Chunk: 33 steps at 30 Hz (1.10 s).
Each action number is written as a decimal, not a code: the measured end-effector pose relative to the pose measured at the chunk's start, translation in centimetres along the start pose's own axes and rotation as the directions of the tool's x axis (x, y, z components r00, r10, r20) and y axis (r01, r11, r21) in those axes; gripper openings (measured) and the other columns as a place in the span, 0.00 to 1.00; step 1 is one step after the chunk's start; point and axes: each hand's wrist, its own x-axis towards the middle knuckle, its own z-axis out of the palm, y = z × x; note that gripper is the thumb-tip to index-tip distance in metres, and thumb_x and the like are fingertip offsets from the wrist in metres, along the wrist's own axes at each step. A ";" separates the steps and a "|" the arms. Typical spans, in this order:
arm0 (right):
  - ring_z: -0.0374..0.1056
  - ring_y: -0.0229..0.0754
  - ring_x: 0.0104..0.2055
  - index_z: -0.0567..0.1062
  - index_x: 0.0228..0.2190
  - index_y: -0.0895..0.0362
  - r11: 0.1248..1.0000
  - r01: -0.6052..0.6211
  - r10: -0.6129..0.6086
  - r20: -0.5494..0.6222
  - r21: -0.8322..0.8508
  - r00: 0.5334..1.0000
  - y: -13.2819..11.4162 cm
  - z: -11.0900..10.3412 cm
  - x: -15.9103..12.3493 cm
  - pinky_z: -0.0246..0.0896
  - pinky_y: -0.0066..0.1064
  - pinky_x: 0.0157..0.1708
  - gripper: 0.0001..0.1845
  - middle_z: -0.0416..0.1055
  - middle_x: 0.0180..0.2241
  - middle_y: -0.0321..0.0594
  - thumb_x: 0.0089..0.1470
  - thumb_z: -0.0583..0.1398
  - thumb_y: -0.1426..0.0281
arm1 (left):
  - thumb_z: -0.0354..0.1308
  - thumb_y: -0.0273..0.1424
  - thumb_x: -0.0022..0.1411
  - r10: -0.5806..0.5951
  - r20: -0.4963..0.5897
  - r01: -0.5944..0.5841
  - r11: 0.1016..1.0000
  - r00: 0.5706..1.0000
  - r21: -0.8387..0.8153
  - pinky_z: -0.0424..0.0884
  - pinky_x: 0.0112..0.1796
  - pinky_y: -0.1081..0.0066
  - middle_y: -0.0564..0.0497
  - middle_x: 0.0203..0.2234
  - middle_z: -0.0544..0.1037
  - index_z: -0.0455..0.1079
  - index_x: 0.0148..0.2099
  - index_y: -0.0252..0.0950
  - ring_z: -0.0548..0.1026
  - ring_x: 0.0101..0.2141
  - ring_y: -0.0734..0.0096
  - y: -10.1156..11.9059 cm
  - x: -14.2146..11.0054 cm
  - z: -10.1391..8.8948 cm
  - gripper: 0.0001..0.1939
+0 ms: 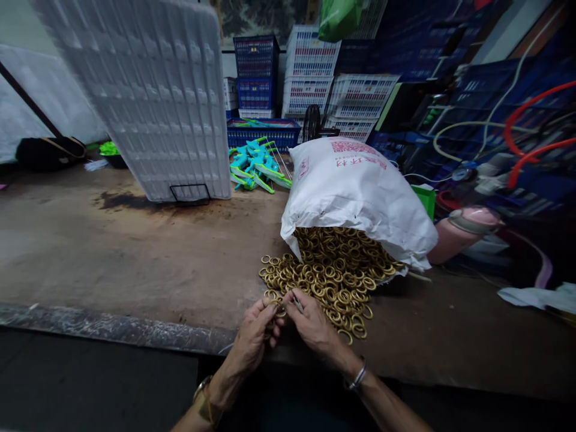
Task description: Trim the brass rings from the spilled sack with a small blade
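A heap of brass rings (330, 276) spills from the mouth of a white sack (355, 192) onto the brown worktable (135, 258). Both my hands meet at the near edge of the heap. My left hand (252, 342) is closed, pinching brass rings at its fingertips. My right hand (312, 327) is closed in a pinch round a thin silvery rod (297, 302) that points up out of the fingers. A watch sits on my left wrist and a metal bangle on my right.
A white ribbed plastic tray (148, 90) leans upright on a wire stand at the back left. Teal and green plastic toys (256, 165) lie behind the sack. Stacked blue and white crates (310, 78) fill the back; hoses and clutter crowd the right.
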 end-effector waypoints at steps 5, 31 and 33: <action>0.60 0.35 0.26 0.67 0.26 0.58 0.991 -0.058 0.060 -0.015 0.120 0.998 -0.1 0.0 0.1 0.56 0.26 0.30 0.13 0.65 0.23 0.33 0.53 0.51 0.61 | 0.58 0.40 0.51 0.016 0.024 -0.014 0.997 1.000 -0.079 0.56 0.17 0.81 0.54 0.22 0.70 0.64 0.34 0.33 0.64 0.17 0.83 0.0 -0.2 0.1 0.15; 0.58 0.34 0.26 0.68 0.31 0.56 0.997 0.058 -0.053 0.090 -0.053 0.995 -0.3 0.5 -0.7 0.51 0.24 0.26 0.13 0.64 0.24 0.32 0.52 0.53 0.59 | 0.52 0.25 0.58 -0.406 0.070 0.364 0.714 0.911 -0.598 0.50 0.12 0.84 0.56 0.16 0.65 0.62 0.30 0.31 0.61 0.12 0.85 -0.1 0.4 0.0 0.04; 0.59 0.34 0.26 0.68 0.30 0.56 0.998 0.060 -0.057 0.097 -0.031 0.994 -0.3 0.4 -0.7 0.52 0.24 0.27 0.13 0.65 0.24 0.32 0.53 0.53 0.59 | 0.51 0.25 0.58 -0.417 0.096 0.384 0.689 0.904 -0.615 0.50 0.12 0.84 0.56 0.16 0.65 0.62 0.30 0.31 0.61 0.12 0.84 -0.1 0.4 0.1 0.04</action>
